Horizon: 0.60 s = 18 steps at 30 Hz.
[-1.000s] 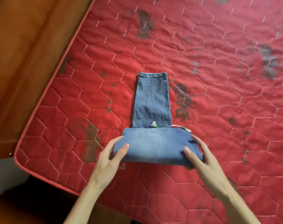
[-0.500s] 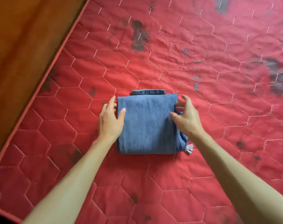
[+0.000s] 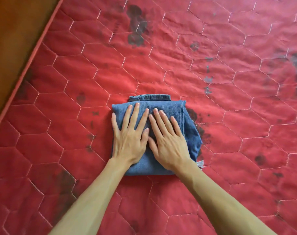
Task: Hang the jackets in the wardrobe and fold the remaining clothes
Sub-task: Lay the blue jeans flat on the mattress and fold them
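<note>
A pair of blue jeans (image 3: 175, 108) lies folded into a compact square on the red quilted mattress (image 3: 161, 53). A hem edge sticks out at the far side and a frayed bit at the near right corner. My left hand (image 3: 130, 136) lies flat on the left half of the bundle, fingers straight and spread. My right hand (image 3: 168, 138) presses flat on the right half, fingers straight, thumb touching the left hand.
The mattress carries dark stains, with a large one just right of the jeans (image 3: 202, 131). Its piped edge (image 3: 27, 68) runs diagonally at the left, with a brown wooden surface (image 3: 12, 31) beyond it.
The jeans were folded over from a long strip into a square. Both hands moved from the bundle's sides onto its top and now press it flat.
</note>
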### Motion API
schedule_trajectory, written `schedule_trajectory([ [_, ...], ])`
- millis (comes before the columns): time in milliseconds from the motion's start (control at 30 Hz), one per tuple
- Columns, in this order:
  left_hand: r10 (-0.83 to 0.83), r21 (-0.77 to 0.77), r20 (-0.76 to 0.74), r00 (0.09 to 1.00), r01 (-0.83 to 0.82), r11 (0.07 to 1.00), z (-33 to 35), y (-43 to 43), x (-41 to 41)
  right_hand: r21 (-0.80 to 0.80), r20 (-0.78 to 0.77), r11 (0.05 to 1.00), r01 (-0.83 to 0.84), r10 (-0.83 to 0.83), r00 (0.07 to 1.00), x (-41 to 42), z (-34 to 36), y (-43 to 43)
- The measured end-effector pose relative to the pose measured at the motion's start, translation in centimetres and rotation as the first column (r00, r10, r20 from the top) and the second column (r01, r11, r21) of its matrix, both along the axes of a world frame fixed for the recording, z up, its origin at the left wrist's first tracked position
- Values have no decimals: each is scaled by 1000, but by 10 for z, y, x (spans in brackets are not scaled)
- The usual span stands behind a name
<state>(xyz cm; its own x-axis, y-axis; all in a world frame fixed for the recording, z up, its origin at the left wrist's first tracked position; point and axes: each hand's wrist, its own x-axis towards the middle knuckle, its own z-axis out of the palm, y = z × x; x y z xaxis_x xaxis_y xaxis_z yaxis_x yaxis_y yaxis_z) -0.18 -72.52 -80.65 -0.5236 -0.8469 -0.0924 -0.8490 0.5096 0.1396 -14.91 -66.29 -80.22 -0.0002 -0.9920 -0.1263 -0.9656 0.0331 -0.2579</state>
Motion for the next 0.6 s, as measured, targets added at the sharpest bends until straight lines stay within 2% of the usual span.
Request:
schedule_trajectory([
  [167,35,39,-79,996,-32,999,3,3,3,23,33,991,132,-132,991,-20,0,7],
  [267,186,67,-142,972,-178,982,6,14,12,79,143,942,325,-333,932,-23,0,15],
  [333,313,96,-197,929,-299,949,6,28,20,134,203,898,419,-439,875,-22,0,22],
  [433,502,218,-281,818,-455,863,9,50,24,163,255,864,477,-504,826,-18,6,31],
  [533,587,313,-330,739,-501,807,22,64,22,154,338,811,565,-581,741,-12,19,39],
  [600,654,391,-334,679,-531,751,32,63,23,238,341,746,621,-663,666,-15,27,42],
])
